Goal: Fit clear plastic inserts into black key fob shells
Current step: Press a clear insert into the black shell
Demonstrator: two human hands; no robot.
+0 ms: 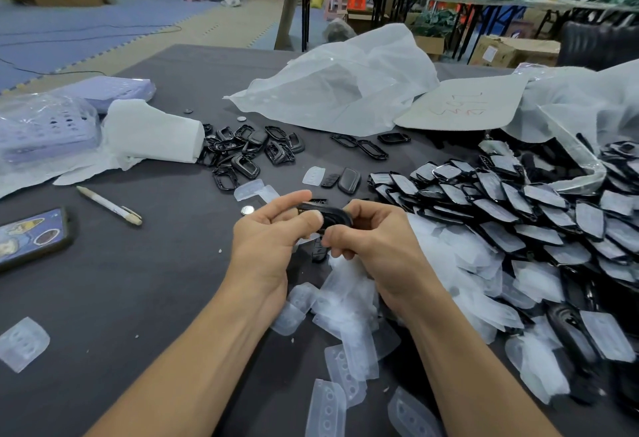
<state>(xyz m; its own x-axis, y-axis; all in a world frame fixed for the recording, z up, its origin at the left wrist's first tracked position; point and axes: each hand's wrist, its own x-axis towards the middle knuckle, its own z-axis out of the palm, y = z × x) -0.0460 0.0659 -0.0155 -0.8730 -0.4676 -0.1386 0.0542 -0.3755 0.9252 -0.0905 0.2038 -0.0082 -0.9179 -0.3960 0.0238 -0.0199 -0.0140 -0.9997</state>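
Note:
Both hands meet over the middle of the dark table (145, 274). My left hand (273, 232) and my right hand (373, 236) grip one black key fob shell (332, 215) between them, fingers curled round its ends. Whether a clear insert sits in it is hidden by my fingers. Loose clear plastic inserts (345, 302) lie heaped under my wrists. More inserts lie at the near edge (328, 409). Rows of shells with inserts (511, 208) are stacked to the right. A pile of empty black shell frames (249, 153) lies behind my hands.
A phone (31, 236) and a pen (110, 206) lie at the left. Purple trays in plastic wrap (45, 125) and a white paper roll (155, 136) stand at the far left. White bags (345, 84) and a card (463, 105) lie behind. A coin cell (247, 210) sits near my left hand.

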